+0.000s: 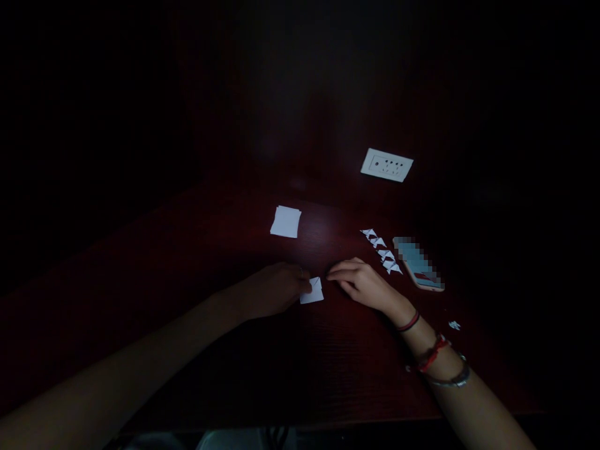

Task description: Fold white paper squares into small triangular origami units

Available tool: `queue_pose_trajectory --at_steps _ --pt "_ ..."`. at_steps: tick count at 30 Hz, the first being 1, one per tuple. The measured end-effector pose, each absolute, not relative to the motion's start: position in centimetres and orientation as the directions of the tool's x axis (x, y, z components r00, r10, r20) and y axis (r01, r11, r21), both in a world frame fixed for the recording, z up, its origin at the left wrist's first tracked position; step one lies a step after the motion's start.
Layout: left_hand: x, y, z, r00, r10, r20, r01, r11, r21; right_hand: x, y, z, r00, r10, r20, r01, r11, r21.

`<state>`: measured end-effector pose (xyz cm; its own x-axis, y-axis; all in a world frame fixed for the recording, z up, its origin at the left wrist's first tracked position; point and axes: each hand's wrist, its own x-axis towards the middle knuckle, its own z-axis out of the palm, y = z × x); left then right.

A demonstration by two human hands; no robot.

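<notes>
My left hand point(280, 289) grips the left side of a small white folded paper point(315, 292), its thumb lying over the top face. A diagonal crease or flap edge shows near the paper's upper right corner. Just right of the paper, apart from it, my right hand point(359, 282) rests low over the dark red table point(328, 356). Its fingers are stretched out to the left and hold nothing. Beyond my right hand, several pointed folded white paper pieces point(387, 255) form a slanting row.
A stack of white square paper sheets point(285, 222) lies behind my hands. A phone point(419, 264) sits right of the folded row, with small white scraps point(454, 325) nearer me. On the wall at the back is a socket panel point(387, 165). The surroundings are very dark.
</notes>
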<state>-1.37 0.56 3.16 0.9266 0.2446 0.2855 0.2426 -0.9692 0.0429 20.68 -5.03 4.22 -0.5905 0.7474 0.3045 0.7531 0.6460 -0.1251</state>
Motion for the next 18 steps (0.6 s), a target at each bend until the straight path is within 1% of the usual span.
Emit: queue_pose_trajectory --at_steps 2,4,6,9,13,18 --pt "-1.5 0.6 3.3 0.943 0.216 0.253 0.209 -0.976 0.052 20.4 -5.1 4.3 -0.574 0.754 0.32 0.754 0.639 -0.151" --pt "-1.6 0.8 3.3 0.953 0.197 0.232 0.192 -0.98 0.044 20.1 -5.2 4.1 -0.582 0.757 0.298 0.751 0.641 -0.162" --pt "-1.7 0.9 3.3 0.954 0.203 0.221 0.202 -0.979 0.028 19.9 -5.2 3.9 -0.587 0.763 0.271 0.749 0.639 -0.177" --pt "-1.8 1.0 3.2 0.954 0.213 0.209 0.218 -0.976 0.0 19.8 -5.1 3.3 -0.564 0.777 0.28 0.751 0.624 -0.216" --pt "-1.7 0.9 3.2 0.95 0.211 0.228 0.226 -0.973 -0.041 19.8 -5.1 2.8 -0.517 0.799 0.308 0.771 0.591 -0.239" --pt "-1.3 0.4 3.5 0.938 0.224 0.265 0.256 -0.962 -0.091 19.8 -5.1 2.9 -0.46 0.836 0.298 0.802 0.536 -0.264"
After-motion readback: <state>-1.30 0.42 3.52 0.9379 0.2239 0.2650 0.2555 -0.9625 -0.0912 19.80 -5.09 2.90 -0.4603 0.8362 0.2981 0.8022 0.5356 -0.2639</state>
